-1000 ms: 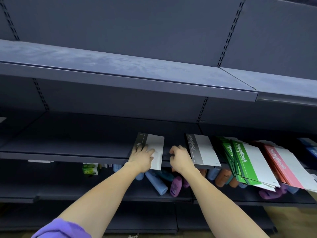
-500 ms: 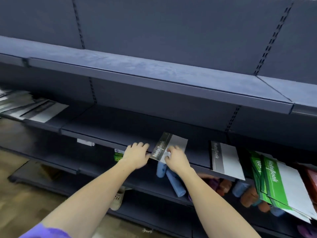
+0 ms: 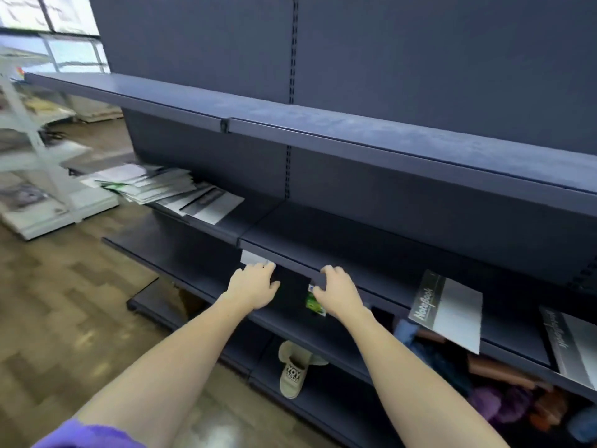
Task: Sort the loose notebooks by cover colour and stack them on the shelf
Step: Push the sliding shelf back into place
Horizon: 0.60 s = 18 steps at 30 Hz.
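**Hands leave the grey notebook and head left along the shelf**

Half a second ago both hands were on a grey-and-white notebook at the front of the dark blue metal middle shelf [image 3: 371,270]. Now that grey-and-white "Notebook" cover [image 3: 447,310] lies on the shelf well to the right, overhanging the lip, with a second grey one [image 3: 571,344] beside it — neither is touched. The left hand [image 3: 253,287] and right hand [image 3: 339,291] hover at the shelf's front edge, fingers loosely curled and holding nothing. The view has swung left, bringing the loose, fanned heap of grey, white and green notebooks [image 3: 161,189] into sight at the far end. My guess: the grey pile is placed — next comes another pick from that heap.
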Motion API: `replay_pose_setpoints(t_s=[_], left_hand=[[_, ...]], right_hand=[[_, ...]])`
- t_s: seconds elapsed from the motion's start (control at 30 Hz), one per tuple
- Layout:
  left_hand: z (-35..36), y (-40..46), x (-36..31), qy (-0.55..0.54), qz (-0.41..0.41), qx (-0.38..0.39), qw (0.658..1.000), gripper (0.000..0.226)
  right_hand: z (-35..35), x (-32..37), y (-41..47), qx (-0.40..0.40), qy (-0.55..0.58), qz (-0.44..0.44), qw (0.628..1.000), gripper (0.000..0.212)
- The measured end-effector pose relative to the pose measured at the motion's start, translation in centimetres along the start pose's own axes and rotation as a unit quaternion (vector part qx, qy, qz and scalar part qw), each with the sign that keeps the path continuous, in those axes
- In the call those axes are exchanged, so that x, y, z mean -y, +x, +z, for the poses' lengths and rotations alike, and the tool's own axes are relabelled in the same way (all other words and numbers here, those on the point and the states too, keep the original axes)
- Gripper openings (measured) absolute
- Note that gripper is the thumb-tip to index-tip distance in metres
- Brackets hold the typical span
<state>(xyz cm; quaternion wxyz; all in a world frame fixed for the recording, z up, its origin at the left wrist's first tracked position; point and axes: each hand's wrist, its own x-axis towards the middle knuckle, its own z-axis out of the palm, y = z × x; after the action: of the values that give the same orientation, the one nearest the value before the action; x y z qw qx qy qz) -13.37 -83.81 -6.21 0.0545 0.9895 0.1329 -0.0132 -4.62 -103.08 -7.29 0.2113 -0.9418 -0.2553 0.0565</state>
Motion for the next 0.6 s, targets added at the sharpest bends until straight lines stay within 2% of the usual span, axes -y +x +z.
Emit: replay_pose_setpoints(t_s=[0.27,0.6], left_hand=[[-1.2,-1.1,17.6,-0.015,-0.048,-0.032,0.998,0.059],[-1.8,1.0,30.8,-0.022,-0.086,-0.041,0.995,0.057]], right_hand=[[9.4,16.1,3.7,0.025,-0.001,-0.045,0.999,0.05],[13.9,26.8,10.6,0.053,-0.007,-0.069,0.996,0.054]])
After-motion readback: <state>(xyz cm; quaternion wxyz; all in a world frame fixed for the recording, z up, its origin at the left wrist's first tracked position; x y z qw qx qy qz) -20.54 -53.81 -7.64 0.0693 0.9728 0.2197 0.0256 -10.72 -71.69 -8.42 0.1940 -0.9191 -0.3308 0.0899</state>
